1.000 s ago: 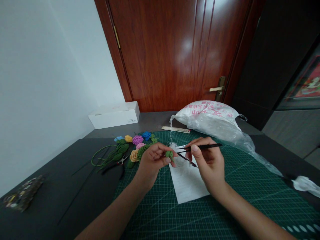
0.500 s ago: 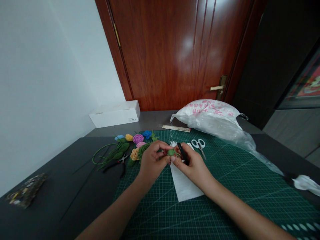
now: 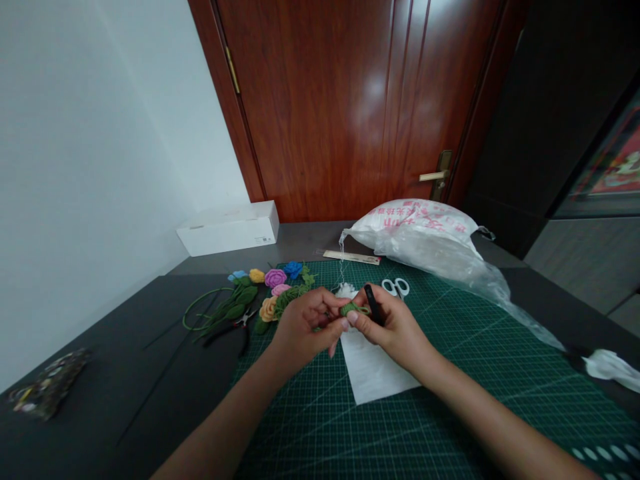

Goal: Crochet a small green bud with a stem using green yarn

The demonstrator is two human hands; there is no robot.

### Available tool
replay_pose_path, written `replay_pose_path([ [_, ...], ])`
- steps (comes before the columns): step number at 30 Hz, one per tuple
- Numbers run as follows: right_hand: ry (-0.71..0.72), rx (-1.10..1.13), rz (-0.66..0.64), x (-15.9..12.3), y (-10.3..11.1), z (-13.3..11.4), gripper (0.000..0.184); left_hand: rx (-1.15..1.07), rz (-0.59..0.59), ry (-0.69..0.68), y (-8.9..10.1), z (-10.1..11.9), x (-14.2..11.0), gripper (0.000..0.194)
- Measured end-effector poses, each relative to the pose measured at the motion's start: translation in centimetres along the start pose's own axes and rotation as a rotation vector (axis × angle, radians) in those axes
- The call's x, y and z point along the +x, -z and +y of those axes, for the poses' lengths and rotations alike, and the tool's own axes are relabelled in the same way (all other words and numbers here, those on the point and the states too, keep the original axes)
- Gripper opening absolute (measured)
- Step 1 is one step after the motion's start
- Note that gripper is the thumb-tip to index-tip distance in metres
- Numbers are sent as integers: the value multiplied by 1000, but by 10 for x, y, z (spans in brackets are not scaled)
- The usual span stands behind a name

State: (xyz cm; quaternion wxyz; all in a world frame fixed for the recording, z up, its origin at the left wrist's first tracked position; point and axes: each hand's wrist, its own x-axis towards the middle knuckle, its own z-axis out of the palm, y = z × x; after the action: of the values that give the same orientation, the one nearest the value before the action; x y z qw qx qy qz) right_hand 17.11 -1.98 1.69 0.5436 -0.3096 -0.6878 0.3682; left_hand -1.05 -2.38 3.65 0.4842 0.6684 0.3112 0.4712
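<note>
My left hand (image 3: 305,327) and my right hand (image 3: 393,327) meet above a white paper sheet (image 3: 373,373). Between their fingertips is a small green crocheted piece (image 3: 353,309), pinched from both sides, with its lower part hidden by my fingers. My right hand also grips a slim black tool (image 3: 374,305), and only its upper end shows. A tuft of white material (image 3: 345,290) lies just beyond my fingers, with a thin thread rising from it.
A green cutting mat (image 3: 475,387) covers the dark table (image 3: 100,347). Scissors (image 3: 396,287) lie beyond my right hand. Crocheted flowers (image 3: 275,279), pliers (image 3: 235,325), green stems, a ruler (image 3: 351,257), a white box (image 3: 227,230) and a plastic bag (image 3: 425,233) stand farther back.
My right hand has moved left to join my left hand at the green piece. This uncovered the scissors. The black tool now stands more upright, and the green piece has shifted slightly right.
</note>
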Motion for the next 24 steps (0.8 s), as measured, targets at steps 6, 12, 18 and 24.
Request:
replay_pose_path([
  [6,36,66,-3,-3,-3,-1,25,11,65,-87,-7,1,-3,16],
  [12,13,18,-13,-1,-2,-5,15,-8,46,-100,-5,-4,0,17],
  [18,41,114,2,-3,-7,-7,20,240,176,-254,-13,1,-5,13],
  [24,-40,196,25,-2,-11,-3,30,218,203,-258,-14,-5,-2,11],
])
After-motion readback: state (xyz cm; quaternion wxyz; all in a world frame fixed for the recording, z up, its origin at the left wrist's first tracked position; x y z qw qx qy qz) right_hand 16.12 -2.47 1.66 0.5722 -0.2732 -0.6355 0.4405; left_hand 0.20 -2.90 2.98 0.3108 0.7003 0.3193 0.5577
